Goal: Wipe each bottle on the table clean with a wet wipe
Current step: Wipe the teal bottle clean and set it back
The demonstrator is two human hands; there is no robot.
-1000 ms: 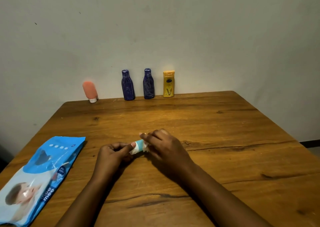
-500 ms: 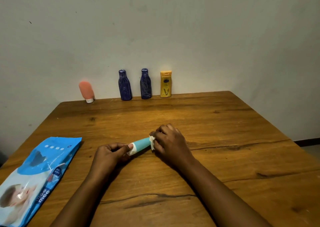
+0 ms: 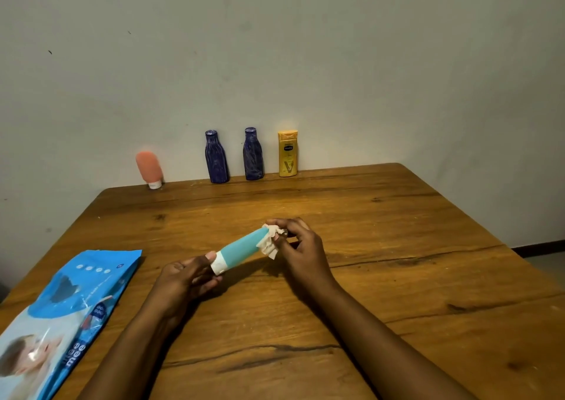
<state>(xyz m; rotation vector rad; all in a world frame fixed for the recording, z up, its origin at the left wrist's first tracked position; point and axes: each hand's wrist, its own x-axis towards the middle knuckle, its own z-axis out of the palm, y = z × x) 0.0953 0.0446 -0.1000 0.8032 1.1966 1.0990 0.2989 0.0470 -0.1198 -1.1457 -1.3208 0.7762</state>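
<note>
4 bottles (image 3: pixel 253 155) line far table (image 3: pixel 397 216) edge.

A blue wipes pack (image 3: pixel 61 317) lies left on the wooden table (image 3: pixel 397 246); plain wall (image 3: pixel 305 63) behind.

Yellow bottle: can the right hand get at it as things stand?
Probably yes. The yellow bottle stands at the far edge of the table with nothing between it and the right hand, though that hand pinches the wipe against the teal bottle and is not free.
</note>
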